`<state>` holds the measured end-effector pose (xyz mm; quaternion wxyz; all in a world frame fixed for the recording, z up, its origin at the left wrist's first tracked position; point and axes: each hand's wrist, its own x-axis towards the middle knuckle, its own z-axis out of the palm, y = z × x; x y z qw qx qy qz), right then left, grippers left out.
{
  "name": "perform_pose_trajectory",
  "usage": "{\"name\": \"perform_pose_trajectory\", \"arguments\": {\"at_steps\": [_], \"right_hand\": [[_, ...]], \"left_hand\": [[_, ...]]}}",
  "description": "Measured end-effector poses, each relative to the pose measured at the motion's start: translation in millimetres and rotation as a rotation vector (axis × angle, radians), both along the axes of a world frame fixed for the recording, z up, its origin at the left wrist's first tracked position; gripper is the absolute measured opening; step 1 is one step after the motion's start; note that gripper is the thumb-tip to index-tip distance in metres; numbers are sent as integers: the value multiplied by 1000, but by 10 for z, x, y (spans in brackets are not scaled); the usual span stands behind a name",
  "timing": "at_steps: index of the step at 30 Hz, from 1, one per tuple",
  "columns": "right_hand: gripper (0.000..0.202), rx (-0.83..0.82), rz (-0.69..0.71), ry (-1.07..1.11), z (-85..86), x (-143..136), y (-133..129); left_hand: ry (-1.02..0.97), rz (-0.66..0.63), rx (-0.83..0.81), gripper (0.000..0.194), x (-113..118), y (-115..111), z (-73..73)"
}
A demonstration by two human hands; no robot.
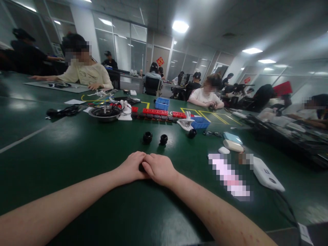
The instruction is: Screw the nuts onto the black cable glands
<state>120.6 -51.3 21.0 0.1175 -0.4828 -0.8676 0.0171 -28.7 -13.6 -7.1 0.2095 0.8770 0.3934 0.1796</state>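
My left hand point(132, 167) and my right hand point(160, 169) meet above the green tabletop point(107, 212), fingers curled and pressed together. A dark patch shows in the gap between them; whether it is an object or shadow I cannot make out. Just beyond the hands stand small black round fittings with an opening at the top: one on the left point(147, 137), one in the middle point(163, 139) and one on the right point(192, 133). Neither hand touches these three.
Further back are a blue bin point(201, 122), another blue bin point(162, 103), a row of red blocks point(155, 113), white stands point(125, 111) and a round dark tray point(105, 118). Rightward lie glasses point(212, 133), a white device with a cable point(268, 174) and a blurred-out phone-like item. Co-workers sit across.
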Motion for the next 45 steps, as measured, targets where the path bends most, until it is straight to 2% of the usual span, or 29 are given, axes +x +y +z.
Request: {"name": "perform_pose_trajectory", "arguments": {"at_steps": [5,9,13,19,33,45], "right_hand": [[27,116,83,2,-33,21,58],[28,116,85,47,-22,47,51],[24,88,97,90,-39,58,42],[18,93,78,154,-98,50,43],[16,73,73,212,-75,60,31],[28,183,60,224,-44,91,-26]], "left_hand": [[3,-25,-10,39,6,60,-52],[-9,-69,-40,50,-8,86,-71],[-34,-115,-77,41,-30,71,-39],[-37,-108,-55,32,-23,58,-50],[-29,-103,-25,29,-14,52,-56],[-32,-94,-49,33,-15,68,-71]]}}
